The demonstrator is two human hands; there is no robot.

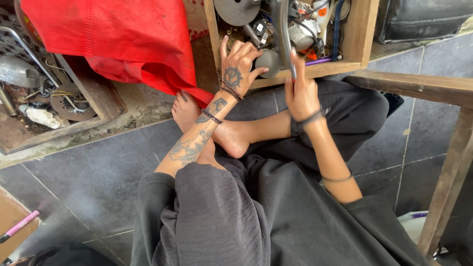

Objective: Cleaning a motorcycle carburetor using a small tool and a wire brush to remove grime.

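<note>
Sitting cross-legged on the dark tiled floor (98, 177), I look down through the head camera at my lap, my bare feet tucked together in front of my black trousers. My right hand (301, 91) is closed around a grey metal bar (282, 29) that stands upright out of the wooden box (351, 34) ahead of me; my fingers wrap its lower end just at the box's front edge, and the bar rises from there over the jumble inside. My left hand (238, 66) is spread wide, holding nothing, its fingers splayed over the front lip of the same box, the fingertips reaching in beside a rounded grey metal part (268, 61) that lies just left of the bar. I cannot tell whether the fingertips touch that part or only hover by it.

Inside the box I see a round grey disc (237, 10) at the top left, and a tangle of wires and small metal pieces to the right of the bar. A red cloth (108, 37) hangs over the space to the left, its corner drooping down near my foot. Farther left, a second wooden tray (96, 98) holds gears and other greasy metal bits. A wooden frame (451, 128) stands at my right, and a pink pen (18, 225) lies at the lower left.
</note>
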